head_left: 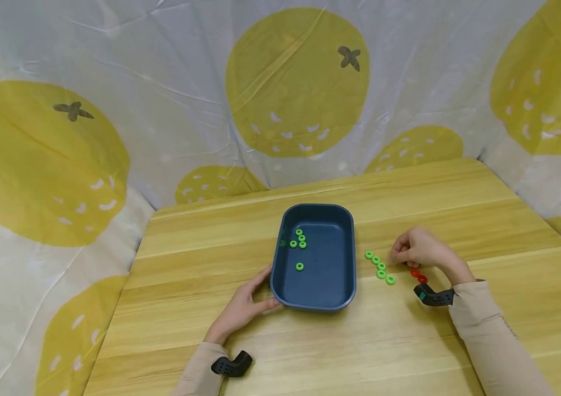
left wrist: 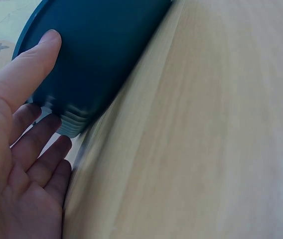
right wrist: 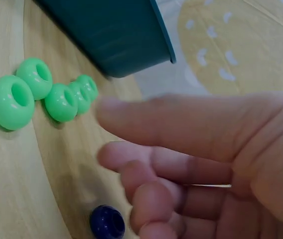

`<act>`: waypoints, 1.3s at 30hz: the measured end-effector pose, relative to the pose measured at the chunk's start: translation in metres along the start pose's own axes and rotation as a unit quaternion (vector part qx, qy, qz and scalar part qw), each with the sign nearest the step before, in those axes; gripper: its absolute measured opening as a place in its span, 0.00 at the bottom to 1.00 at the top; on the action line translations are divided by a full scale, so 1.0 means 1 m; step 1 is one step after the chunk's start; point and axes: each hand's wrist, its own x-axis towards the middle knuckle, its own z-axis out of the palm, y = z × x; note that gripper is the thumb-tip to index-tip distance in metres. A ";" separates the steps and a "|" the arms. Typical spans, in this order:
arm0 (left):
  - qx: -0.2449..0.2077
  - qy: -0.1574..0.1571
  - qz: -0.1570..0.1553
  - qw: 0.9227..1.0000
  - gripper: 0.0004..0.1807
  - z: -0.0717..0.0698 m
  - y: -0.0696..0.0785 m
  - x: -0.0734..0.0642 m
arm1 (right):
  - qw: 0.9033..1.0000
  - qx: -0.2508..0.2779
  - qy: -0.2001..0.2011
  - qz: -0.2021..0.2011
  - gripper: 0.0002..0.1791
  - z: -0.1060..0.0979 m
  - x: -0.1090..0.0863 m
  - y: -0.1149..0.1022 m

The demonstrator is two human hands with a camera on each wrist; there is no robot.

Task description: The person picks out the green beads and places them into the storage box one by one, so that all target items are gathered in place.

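Observation:
A dark blue tray (head_left: 327, 275) sits mid-table, with several green ring beads (head_left: 297, 267) inside. My left hand (head_left: 243, 302) holds its near left corner, thumb on the near wall and fingers at the left side. Right of the tray lie more green beads (right wrist: 12, 112) in a crooked row. My right hand (head_left: 421, 248) hovers beside that row, slightly blurred. In the right wrist view its fingers are loosely bent, and thumb and forefinger stand apart with nothing visible between them. Beneath them rests a dark blue bead (right wrist: 99, 222). Red beads (head_left: 414, 273) lie under the right wrist, partly hidden.
The wood-grain table (head_left: 186, 258) runs back to a hanging cloth (head_left: 171, 110) printed with yellow fruit. Black wrist cameras sit on the left wrist (head_left: 232, 364) and right wrist (head_left: 435, 297). Bare tabletop shows on both sides of the tray.

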 end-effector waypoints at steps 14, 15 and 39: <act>0.001 0.001 -0.002 1.000 0.42 0.000 0.000 0.000 | 0.997 -0.042 -0.065 -0.016 0.08 0.010 0.001 -0.008; 0.001 0.001 -0.003 1.000 0.42 0.000 0.001 0.000 | 0.997 -0.043 -0.065 -0.015 0.07 0.010 0.001 -0.008; 0.006 -0.002 0.005 1.000 0.42 0.000 0.001 0.000 | 0.990 -0.098 -0.097 0.016 0.12 0.014 -0.005 -0.019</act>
